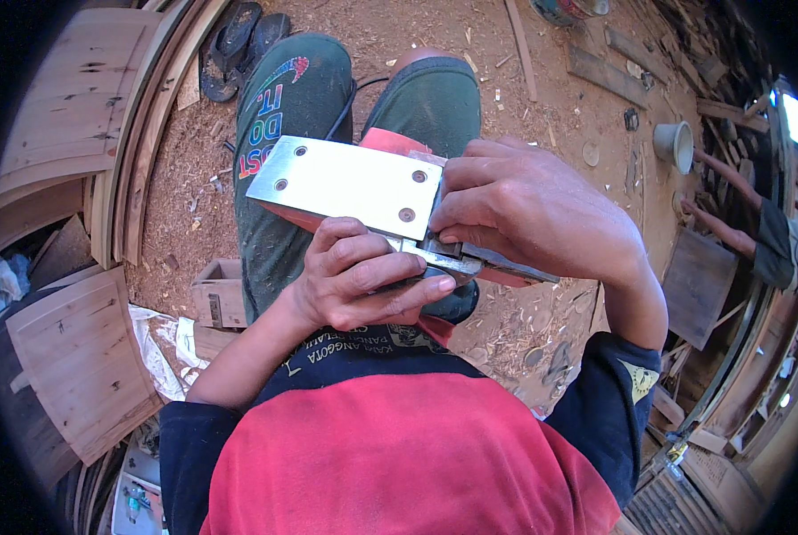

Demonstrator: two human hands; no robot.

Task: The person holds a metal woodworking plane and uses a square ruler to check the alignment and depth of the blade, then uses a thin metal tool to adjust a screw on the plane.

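An orange-bodied power tool, by its look an electric hand planer, lies upside down across my thighs. Its bright flat metal sole plate, with several screws, faces up. My left hand is closed around the near side, fingers curled over a metal edge beside the plate. At the plate's right end, my right hand has its fingers bent and pressed together in the dark gap. What those fingertips pinch is hidden. A narrow dark metal part of the tool juts out to the right below this hand.
Sawdust and shavings cover the ground. Curved wooden panels lean at the left, near a small wooden box. Sandals lie beyond my knee. At the right are a grey bucket, another person's legs and scattered boards.
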